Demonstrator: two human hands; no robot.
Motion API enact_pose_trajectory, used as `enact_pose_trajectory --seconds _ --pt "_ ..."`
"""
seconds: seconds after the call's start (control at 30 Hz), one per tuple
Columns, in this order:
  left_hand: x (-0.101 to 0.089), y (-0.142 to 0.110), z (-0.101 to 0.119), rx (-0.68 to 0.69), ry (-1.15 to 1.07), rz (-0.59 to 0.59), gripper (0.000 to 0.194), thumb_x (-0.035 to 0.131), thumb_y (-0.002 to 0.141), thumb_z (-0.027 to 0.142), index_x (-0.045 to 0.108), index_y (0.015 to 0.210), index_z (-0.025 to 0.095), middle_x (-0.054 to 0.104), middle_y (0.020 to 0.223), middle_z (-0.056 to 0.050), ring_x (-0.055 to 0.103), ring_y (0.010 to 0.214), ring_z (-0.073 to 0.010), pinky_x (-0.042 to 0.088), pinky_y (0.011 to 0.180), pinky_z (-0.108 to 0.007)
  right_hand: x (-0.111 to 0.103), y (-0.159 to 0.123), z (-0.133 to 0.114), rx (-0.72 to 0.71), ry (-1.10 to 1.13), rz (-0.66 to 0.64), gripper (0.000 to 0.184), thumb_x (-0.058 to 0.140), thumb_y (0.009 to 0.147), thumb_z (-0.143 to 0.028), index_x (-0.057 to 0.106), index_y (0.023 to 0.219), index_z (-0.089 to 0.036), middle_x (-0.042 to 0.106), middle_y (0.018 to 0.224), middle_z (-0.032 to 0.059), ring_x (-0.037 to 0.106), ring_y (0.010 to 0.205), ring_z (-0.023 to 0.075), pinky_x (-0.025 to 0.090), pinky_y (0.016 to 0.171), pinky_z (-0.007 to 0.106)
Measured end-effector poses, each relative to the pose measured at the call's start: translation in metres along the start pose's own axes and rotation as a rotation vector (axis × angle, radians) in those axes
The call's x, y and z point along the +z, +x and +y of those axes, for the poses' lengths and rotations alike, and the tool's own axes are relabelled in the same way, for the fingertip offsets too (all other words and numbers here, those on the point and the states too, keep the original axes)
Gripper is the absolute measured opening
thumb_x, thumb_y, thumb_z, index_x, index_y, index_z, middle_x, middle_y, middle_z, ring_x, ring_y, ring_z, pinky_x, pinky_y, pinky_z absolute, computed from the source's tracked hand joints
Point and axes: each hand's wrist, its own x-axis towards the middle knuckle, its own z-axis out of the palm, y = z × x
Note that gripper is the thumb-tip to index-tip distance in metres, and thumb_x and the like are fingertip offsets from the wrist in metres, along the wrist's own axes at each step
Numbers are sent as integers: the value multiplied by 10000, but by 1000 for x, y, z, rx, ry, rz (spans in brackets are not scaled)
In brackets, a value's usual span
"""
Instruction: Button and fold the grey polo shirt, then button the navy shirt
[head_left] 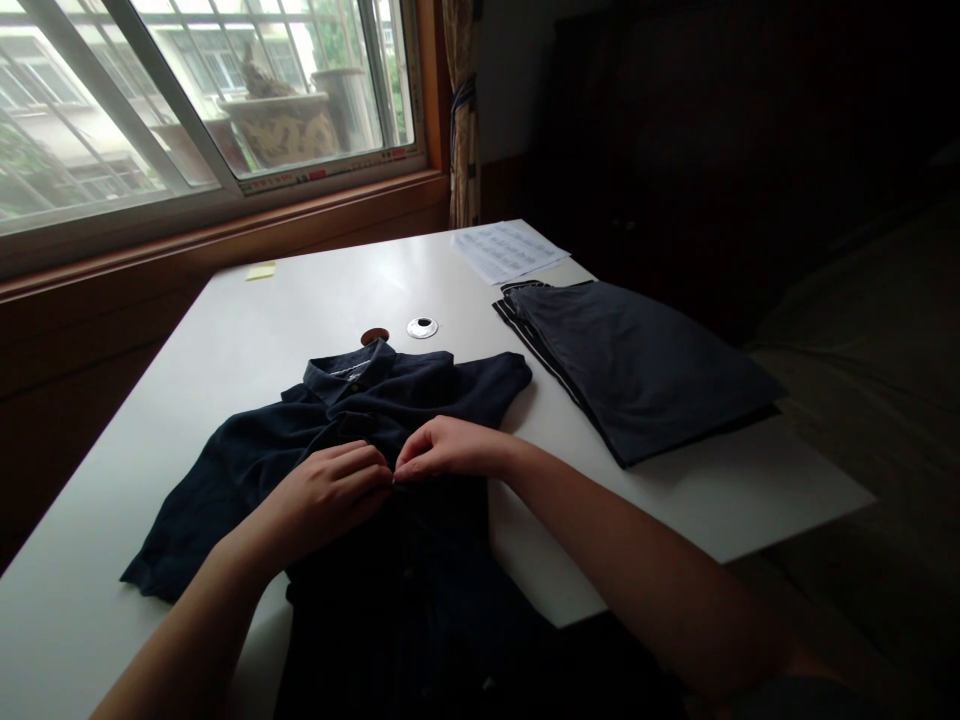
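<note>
A dark navy collared shirt [247, 460] lies front up on the white table, its collar toward the far side and its short sleeves spread. Its lower part hangs over the near edge into shadow. Both hands meet at the middle of the shirt front. My left hand [337, 485] is closed, its fingers pinching the front placket. Against it, my right hand [442, 448] pinches the same spot between thumb and forefinger. A tiny pale spot shows between the fingertips; I cannot make out whether it is a button.
Folded dark shorts [645, 350] lie at the right of the white table [172, 375]. Printed papers [510, 250] are at the far corner, a yellow note [261, 271] at the far left. A cable-hole ring [422, 328] and a brown disc [375, 336] sit beyond the collar. A window [225, 110] is behind.
</note>
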Motion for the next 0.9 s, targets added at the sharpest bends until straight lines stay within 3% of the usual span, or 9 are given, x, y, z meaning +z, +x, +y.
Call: enact_pose_trajectory --seconds 0.5,0.9 --pt "-1 -1 1 82 77 93 122 573 945 135 617 1048 184 640 941 -59 556 786 -165 477 678 -305 0 0 0 -1 20 -11 216 758 786 -320 769 893 -132 630 687 -18 492 612 81 374 584 209" --pt "-4 -3 0 46 42 115 156 608 918 115 616 1054 191 646 963 -60 585 812 -167 488 689 -295 0 -1 -2 -40 37 -36 190 759 788 -291 766 915 -150 656 778 -6 535 708 94 411 624 197"
